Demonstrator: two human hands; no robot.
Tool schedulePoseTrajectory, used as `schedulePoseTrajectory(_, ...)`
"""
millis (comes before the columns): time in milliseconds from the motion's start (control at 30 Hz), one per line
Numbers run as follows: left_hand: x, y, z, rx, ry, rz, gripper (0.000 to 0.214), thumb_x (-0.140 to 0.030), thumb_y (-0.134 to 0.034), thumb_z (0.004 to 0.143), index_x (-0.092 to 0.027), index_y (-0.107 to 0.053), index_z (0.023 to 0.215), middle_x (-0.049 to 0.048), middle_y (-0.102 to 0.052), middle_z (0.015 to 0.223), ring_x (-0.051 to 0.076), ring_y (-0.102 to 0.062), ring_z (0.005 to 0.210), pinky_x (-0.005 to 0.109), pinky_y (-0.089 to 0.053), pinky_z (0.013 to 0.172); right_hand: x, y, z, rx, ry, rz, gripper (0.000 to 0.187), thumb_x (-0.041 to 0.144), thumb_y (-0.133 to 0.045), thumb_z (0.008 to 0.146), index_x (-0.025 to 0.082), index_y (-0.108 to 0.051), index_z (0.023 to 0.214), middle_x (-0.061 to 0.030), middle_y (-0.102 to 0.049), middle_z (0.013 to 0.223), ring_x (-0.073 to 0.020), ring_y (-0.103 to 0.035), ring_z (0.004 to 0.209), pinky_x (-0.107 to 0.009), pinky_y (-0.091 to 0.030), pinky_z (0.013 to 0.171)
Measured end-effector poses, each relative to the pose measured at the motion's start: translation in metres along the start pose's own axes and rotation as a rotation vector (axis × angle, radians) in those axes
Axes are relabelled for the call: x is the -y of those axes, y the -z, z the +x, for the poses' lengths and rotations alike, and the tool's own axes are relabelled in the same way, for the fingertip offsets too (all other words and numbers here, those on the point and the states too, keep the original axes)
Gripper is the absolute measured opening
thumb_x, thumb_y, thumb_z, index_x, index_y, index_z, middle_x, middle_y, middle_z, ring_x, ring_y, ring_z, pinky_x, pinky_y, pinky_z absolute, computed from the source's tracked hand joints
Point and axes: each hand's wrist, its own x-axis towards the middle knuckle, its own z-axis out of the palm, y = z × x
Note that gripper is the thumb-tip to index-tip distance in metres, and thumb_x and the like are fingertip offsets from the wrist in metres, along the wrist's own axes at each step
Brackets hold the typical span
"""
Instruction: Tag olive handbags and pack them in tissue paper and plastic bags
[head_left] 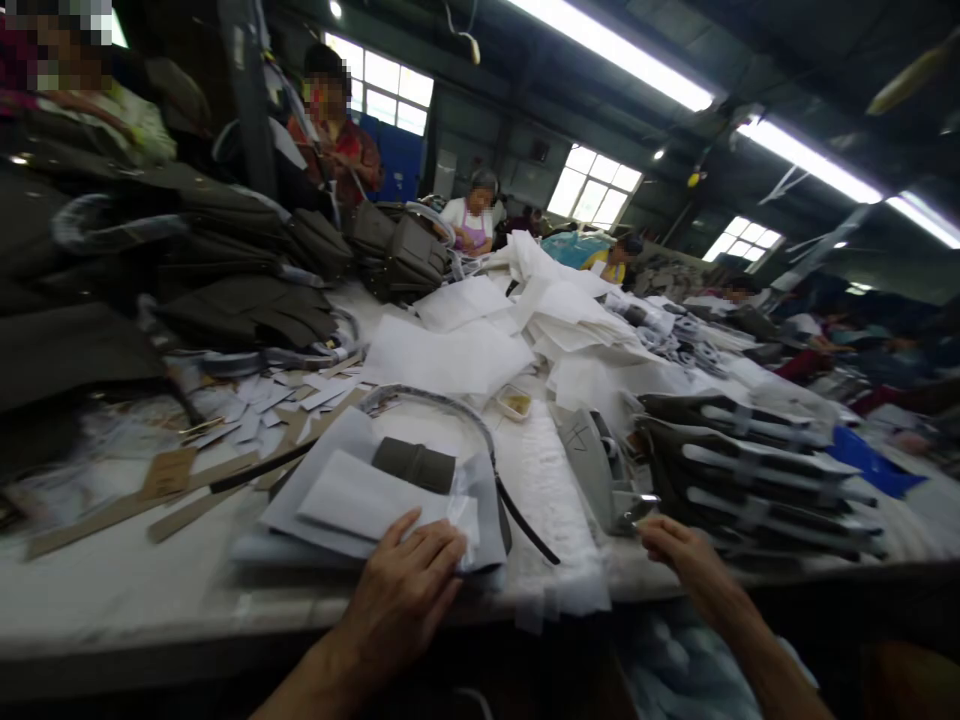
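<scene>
My left hand (405,585) lies at the near table edge, fingers stretched flat on a stack of white paper sheets (360,500). A small olive-grey bag piece (415,464) sits on that stack, and a dark strap (480,450) loops around it. My right hand (679,548) reaches forward with its fingers curled at a shiny metal clasp (634,508) on a grey bag part (592,460). What the fingers grip is hard to make out.
A row of dark bags with white-wrapped handles (750,470) lies at the right. Olive bags (225,270) are piled at the left, white sheets (525,310) in the middle, cardboard strips (150,500) at the near left. Several people work along the far side.
</scene>
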Motion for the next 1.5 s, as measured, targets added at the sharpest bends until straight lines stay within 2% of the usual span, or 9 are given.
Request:
schedulePoseTrajectory(167, -0.002, 0.000, -0.003, 0.114, 0.071, -0.044, 0.033, -0.016, -0.054, 0.088, -0.022, -0.055, 0.120, 0.0035, -0.069, 0.113, 0.022, -0.063, 0.109, 0.046, -0.036, 0.108, 0.107, -0.060, -0.030, 0.660, 0.273, -0.269, 0.029, 0.045, -0.065, 0.078, 0.017, -0.068, 0.072, -0.0001, -0.061, 0.067, -0.0151, -0.053, 0.067, -0.025, -0.043, 0.065)
schedulePoseTrajectory(300, -0.001, -0.004, -0.006, 0.146, 0.094, -0.066, 0.036, -0.015, -0.055, 0.088, -0.021, -0.054, 0.123, 0.0039, -0.068, 0.115, 0.022, -0.062, 0.112, 0.048, -0.035, 0.110, 0.167, -0.131, -0.038, 1.008, 0.468, -0.531, 0.018, 0.033, -0.065, 0.078, 0.017, -0.069, 0.072, 0.0028, -0.060, 0.065, -0.0116, -0.051, 0.063, -0.021, -0.038, 0.057)
schedulePoseTrajectory(500, -0.001, -0.008, -0.010, 0.078, 0.086, -0.083, 0.034, -0.019, -0.053, 0.090, -0.020, -0.054, 0.125, 0.0051, -0.069, 0.112, 0.021, -0.061, 0.112, 0.046, -0.035, 0.111, 0.191, -0.212, -0.023, 1.065, 0.796, -1.158, 0.004, 0.025, -0.075, 0.065, 0.022, -0.074, 0.066, 0.0038, -0.062, 0.055, -0.0118, -0.055, 0.052, -0.022, -0.032, 0.048)
schedulePoseTrajectory(667, 0.000, -0.011, -0.011, 0.039, 0.093, -0.072, 0.030, -0.021, -0.050, 0.093, -0.018, -0.057, 0.122, 0.0063, -0.070, 0.110, 0.022, -0.062, 0.110, 0.045, -0.037, 0.110, 0.186, -0.249, -0.017, 1.026, 1.015, -1.360, 0.025, 0.026, -0.090, 0.050, 0.022, -0.065, 0.049, 0.0025, -0.060, 0.047, -0.0162, -0.061, 0.052, -0.026, -0.041, 0.057)
schedulePoseTrajectory(900, 0.001, -0.012, -0.008, 0.014, 0.083, -0.053, 0.026, -0.020, -0.047, 0.095, -0.017, -0.059, 0.118, 0.0061, -0.070, 0.105, 0.021, -0.063, 0.107, 0.043, -0.038, 0.108, 0.183, -0.249, 0.000, 0.857, 1.418, -1.433, 0.050, 0.063, -0.084, 0.059, 0.018, -0.069, 0.077, -0.0121, -0.073, 0.083, -0.0291, -0.064, 0.085, -0.041, -0.041, 0.081)
schedulePoseTrajectory(1067, 0.001, -0.011, -0.007, 0.013, 0.086, -0.062, 0.026, -0.020, -0.045, 0.097, -0.018, -0.058, 0.120, 0.0057, -0.069, 0.103, 0.021, -0.062, 0.108, 0.044, -0.038, 0.108, 0.182, -0.214, 0.021, 0.560, 1.377, -1.159, 0.038, 0.036, -0.084, 0.073, 0.018, -0.068, 0.102, -0.0085, -0.071, 0.101, -0.0266, -0.061, 0.098, -0.039, -0.039, 0.091)
schedulePoseTrajectory(1200, 0.000, -0.010, -0.007, 0.005, 0.084, -0.069, 0.026, -0.021, -0.045, 0.097, -0.018, -0.058, 0.119, 0.0057, -0.069, 0.103, 0.020, -0.062, 0.108, 0.044, -0.038, 0.108, 0.161, -0.179, 0.004, 0.261, 1.181, -0.822, 0.006, 0.024, -0.072, 0.085, 0.020, -0.068, 0.086, -0.0044, -0.071, 0.088, -0.0224, -0.063, 0.089, -0.038, -0.042, 0.089)
schedulePoseTrajectory(1300, -0.001, -0.011, -0.007, 0.006, 0.094, -0.072, 0.026, -0.020, -0.044, 0.097, -0.019, -0.059, 0.119, 0.0059, -0.070, 0.102, 0.021, -0.063, 0.108, 0.044, -0.038, 0.108, 0.134, -0.171, -0.026, 0.357, 1.122, -0.688, 0.010, 0.027, -0.064, 0.091, 0.023, -0.069, 0.083, -0.0023, -0.073, 0.084, -0.0197, -0.065, 0.084, -0.040, -0.042, 0.095)
schedulePoseTrajectory(1500, 0.000, -0.012, -0.007, 0.013, 0.088, -0.068, 0.030, -0.021, -0.048, 0.095, -0.018, -0.057, 0.124, 0.0072, -0.069, 0.113, 0.021, -0.063, 0.108, 0.046, -0.037, 0.110, 0.096, -0.192, -0.047, 0.494, 1.034, -0.785, 0.032, 0.028, -0.055, 0.096, 0.021, -0.063, 0.126, -0.0094, -0.067, 0.129, -0.0247, -0.058, 0.125, -0.050, -0.034, 0.113)
